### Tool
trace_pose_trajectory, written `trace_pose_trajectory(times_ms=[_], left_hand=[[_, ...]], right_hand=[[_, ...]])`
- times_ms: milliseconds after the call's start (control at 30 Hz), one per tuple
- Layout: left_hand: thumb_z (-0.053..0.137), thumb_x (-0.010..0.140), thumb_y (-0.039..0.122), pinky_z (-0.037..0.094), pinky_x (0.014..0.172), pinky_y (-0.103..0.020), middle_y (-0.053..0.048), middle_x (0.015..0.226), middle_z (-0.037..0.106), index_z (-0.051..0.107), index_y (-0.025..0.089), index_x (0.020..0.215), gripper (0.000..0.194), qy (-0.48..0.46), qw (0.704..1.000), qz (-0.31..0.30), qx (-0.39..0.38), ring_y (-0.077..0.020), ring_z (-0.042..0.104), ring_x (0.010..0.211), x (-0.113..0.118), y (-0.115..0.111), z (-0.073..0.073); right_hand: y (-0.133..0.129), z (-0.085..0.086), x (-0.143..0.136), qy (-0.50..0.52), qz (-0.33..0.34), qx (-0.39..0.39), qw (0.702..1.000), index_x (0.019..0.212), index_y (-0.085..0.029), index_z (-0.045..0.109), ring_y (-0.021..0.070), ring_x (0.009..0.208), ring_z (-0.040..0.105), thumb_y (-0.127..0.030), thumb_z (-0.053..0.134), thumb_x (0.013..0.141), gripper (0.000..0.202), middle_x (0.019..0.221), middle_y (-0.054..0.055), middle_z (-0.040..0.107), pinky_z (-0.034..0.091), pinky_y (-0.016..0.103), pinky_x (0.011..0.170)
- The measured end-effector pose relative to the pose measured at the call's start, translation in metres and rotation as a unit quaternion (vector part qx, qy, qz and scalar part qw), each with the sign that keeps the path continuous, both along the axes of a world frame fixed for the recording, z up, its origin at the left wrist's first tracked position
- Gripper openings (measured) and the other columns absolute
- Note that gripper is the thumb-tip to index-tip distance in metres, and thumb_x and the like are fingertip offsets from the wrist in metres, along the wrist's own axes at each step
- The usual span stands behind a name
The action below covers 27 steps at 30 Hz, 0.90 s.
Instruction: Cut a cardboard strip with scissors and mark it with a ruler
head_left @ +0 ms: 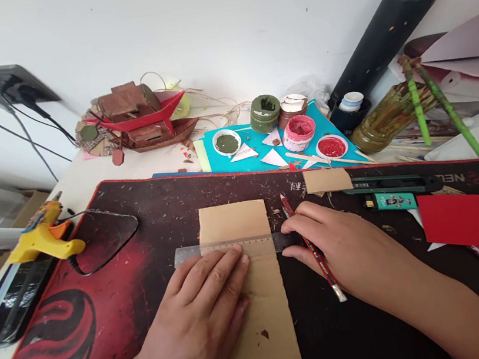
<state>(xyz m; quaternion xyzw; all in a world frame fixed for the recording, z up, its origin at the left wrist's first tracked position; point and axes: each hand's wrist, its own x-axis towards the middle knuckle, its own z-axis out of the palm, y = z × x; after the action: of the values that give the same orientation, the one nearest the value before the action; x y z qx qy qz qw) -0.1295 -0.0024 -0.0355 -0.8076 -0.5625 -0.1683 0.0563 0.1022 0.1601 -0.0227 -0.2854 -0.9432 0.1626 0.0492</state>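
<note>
The left hand [208, 308] lies flat, its fingers pressed close together over a clear ruler [253, 246] and the long cardboard strip [268, 306] under it; the palm hides part of the strip, and the near end runs out of view. The right hand [334, 249] holds a red pencil [320, 260] between thumb and fingers, the tips near the ruler's right end, though whether they touch it I can't make out. Beyond those right fingertips sits a small cardboard piece [326, 180]. The ruler's markings beside the left fingertips are too faint to read.
</note>
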Motion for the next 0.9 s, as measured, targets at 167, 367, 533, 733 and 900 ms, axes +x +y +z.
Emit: trace_pose_trajectory(times_ms=[167, 367, 533, 733, 900], left_hand=[[0.05, 0.113, 0.02, 0.043, 0.108, -0.047, -0.014, 0.141, 0.075, 0.066, 0.007, 0.143, 0.036, 0.001, 1.0, -0.001, -0.002, -0.0307, 0.064, 0.122, -0.0003, 0.0, 0.0005], [0.051, 0.113, 0.019, 0.043, 0.108, -0.047, -0.014, 0.141, 0.075, 0.066, 0.007, 0.142, 0.036, 0.003, 1.0, -0.004, -0.005, -0.0307, 0.064, 0.123, -0.0009, 0.0004, 0.001], [0.051, 0.113, 0.02, 0.044, 0.109, -0.047, -0.013, 0.142, 0.075, 0.066, 0.008, 0.143, 0.036, 0.004, 1.0, 0.0, -0.005, -0.0305, 0.065, 0.124, -0.0012, -0.0005, 0.0], [0.052, 0.113, 0.02, 0.044, 0.108, -0.048, -0.014, 0.143, 0.075, 0.066, 0.007, 0.143, 0.036, 0.005, 1.0, -0.004, -0.007, -0.031, 0.065, 0.123, -0.0014, -0.0009, -0.0003], [0.051, 0.113, 0.02, 0.044, 0.109, -0.047, -0.013, 0.144, 0.075, 0.066, 0.008, 0.144, 0.036, 0.005, 1.0, 0.002, -0.008, -0.0304, 0.065, 0.124, -0.0022, -0.0015, -0.0015]], right_hand=[[0.0001, -0.0004, -0.0005, 0.002, 0.0, -0.004, 1.0, 0.109, -0.021, 0.071, 0.021, 0.07, 0.066, -0.023, 0.079, 0.099, 0.012, 0.096, 0.003, 0.066, 0.037, 0.031, 0.056], [0.0002, 0.0004, -0.0008, 0.005, 0.001, 0.0, 1.0, 0.109, -0.021, 0.072, 0.021, 0.07, 0.066, -0.023, 0.08, 0.099, 0.013, 0.096, 0.003, 0.066, 0.037, 0.031, 0.056], [0.0002, 0.001, -0.0012, 0.006, -0.001, 0.005, 1.0, 0.109, -0.021, 0.072, 0.0207, 0.068, 0.065, -0.023, 0.081, 0.098, 0.015, 0.096, 0.003, 0.067, 0.035, 0.031, 0.056], [-0.0003, 0.0012, -0.001, 0.007, 0.0, 0.004, 1.0, 0.109, -0.021, 0.072, 0.0204, 0.068, 0.064, -0.023, 0.081, 0.098, 0.014, 0.096, 0.002, 0.066, 0.036, 0.032, 0.055], [-0.0008, 0.0001, -0.0008, 0.01, -0.001, -0.001, 1.0, 0.108, -0.021, 0.071, 0.0197, 0.068, 0.063, -0.022, 0.079, 0.099, 0.013, 0.095, 0.002, 0.064, 0.036, 0.031, 0.056]])
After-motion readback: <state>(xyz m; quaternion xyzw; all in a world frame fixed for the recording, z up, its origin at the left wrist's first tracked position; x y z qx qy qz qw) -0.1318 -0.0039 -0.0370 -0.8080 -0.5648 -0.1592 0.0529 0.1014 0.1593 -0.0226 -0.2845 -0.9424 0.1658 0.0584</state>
